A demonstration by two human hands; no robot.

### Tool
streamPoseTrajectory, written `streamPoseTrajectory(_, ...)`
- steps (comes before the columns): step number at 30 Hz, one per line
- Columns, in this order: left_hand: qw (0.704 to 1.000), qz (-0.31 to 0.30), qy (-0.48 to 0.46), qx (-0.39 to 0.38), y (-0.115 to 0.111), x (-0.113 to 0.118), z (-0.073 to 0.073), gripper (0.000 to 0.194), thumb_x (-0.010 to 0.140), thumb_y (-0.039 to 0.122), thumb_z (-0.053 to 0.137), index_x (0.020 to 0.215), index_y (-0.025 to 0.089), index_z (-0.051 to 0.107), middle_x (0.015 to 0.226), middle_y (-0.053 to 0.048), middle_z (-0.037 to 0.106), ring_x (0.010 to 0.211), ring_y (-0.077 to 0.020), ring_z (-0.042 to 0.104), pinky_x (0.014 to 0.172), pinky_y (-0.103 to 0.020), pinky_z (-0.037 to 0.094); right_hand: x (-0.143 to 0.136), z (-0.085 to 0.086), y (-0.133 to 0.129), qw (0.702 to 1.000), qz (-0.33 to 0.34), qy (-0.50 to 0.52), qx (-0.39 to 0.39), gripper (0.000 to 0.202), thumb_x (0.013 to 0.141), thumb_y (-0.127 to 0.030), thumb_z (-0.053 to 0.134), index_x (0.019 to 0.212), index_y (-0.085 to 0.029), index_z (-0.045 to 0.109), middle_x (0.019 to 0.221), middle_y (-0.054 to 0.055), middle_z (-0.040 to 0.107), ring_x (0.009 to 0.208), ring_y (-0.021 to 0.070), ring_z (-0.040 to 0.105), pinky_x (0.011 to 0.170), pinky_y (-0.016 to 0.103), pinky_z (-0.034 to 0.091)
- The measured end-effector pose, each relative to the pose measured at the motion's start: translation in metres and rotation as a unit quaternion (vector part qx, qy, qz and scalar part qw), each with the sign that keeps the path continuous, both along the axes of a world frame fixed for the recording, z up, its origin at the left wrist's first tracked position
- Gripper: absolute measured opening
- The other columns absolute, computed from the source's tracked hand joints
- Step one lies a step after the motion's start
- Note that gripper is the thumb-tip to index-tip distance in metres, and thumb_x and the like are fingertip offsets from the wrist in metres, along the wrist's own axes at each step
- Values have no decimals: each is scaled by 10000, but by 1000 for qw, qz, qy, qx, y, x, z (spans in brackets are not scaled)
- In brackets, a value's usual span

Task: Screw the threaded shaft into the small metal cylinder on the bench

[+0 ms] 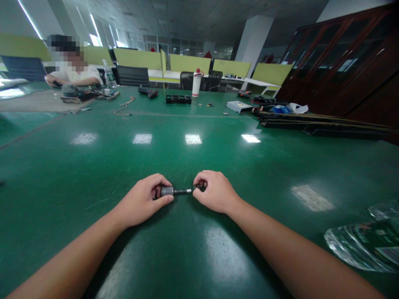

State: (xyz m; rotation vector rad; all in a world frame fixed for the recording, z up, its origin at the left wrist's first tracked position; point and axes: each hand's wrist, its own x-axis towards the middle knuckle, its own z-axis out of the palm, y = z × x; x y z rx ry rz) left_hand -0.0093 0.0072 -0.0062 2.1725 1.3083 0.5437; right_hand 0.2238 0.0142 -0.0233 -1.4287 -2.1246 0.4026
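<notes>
My left hand is closed around a small grey metal cylinder, which looks like a little motor. From its right end a thin dark shaft with a bright tip points toward my right hand. The fingers of that hand are pinched on a small dark ridged piece, partly hidden by thumb and forefinger; its kind is not clear. A narrow gap lies between shaft tip and right fingertips. Both hands are low over the green tabletop.
Lying at the right is a clear plastic bottle. Across the table are a white bottle, a black block-shaped part, a power drill, a cord and long dark strips. Another person sits at the far left.
</notes>
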Motion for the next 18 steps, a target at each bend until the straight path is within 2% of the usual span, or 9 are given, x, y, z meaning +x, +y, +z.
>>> streamPoseTrajectory(2, 1000, 3, -1, -3, 0, 0, 0, 218, 843, 381, 627, 950, 192, 632, 754, 13, 583, 644, -150, 521, 588, -253, 404, 1, 0, 1, 1000, -10, 1, -4, 57, 682, -179, 632, 726, -203, 661, 726, 4, 634, 674, 150, 545, 622, 272, 371)
streamPoseTrajectory(5, 1000, 5, -4, -6, 0, 1, 1, 213, 845, 377, 626, 950, 193, 632, 766, 10, 586, 649, -150, 521, 588, -254, 404, 1, 1, 0, 1000, 12, -2, -6, 68, 682, -166, 639, 736, -197, 664, 733, 8, 639, 693, 154, 550, 643, 276, 380)
streamPoseTrajectory(9, 1000, 4, -3, -4, -1, 0, 0, 200, 842, 359, 627, 950, 191, 628, 768, 10, 580, 654, -149, 520, 590, -252, 403, -2, 0, -2, 995, 96, 9, 6, 69, 735, -163, 663, 799, -187, 680, 766, 13, 666, 749, 157, 574, 717, 293, 406)
streamPoseTrajectory(12, 1000, -26, -14, -6, -1, -1, -1, 208, 814, 330, 656, 958, 185, 618, 808, 2, 586, 670, -145, 524, 599, -247, 409, -4, -2, -3, 985, 172, 21, 15, 77, 815, -207, 672, 885, -195, 702, 834, 20, 694, 821, 161, 593, 780, 307, 412)
streamPoseTrajectory(15, 998, -55, -18, 2, -1, -3, -1, 217, 786, 305, 688, 954, 185, 624, 880, -16, 609, 741, -155, 547, 646, -253, 419, -5, -4, -4, 979, 200, 21, 23, 120, 853, -261, 673, 955, -211, 714, 885, 27, 710, 872, 168, 602, 804, 313, 407)
streamPoseTrajectory(18, 998, -64, -16, 1, -1, -3, 0, 237, 787, 328, 698, 967, 186, 635, 865, -11, 611, 739, -153, 549, 646, -255, 408, -6, -5, -4, 979, 201, 26, 34, 125, 848, -273, 692, 958, -217, 713, 889, 16, 716, 869, 161, 606, 811, 314, 394)
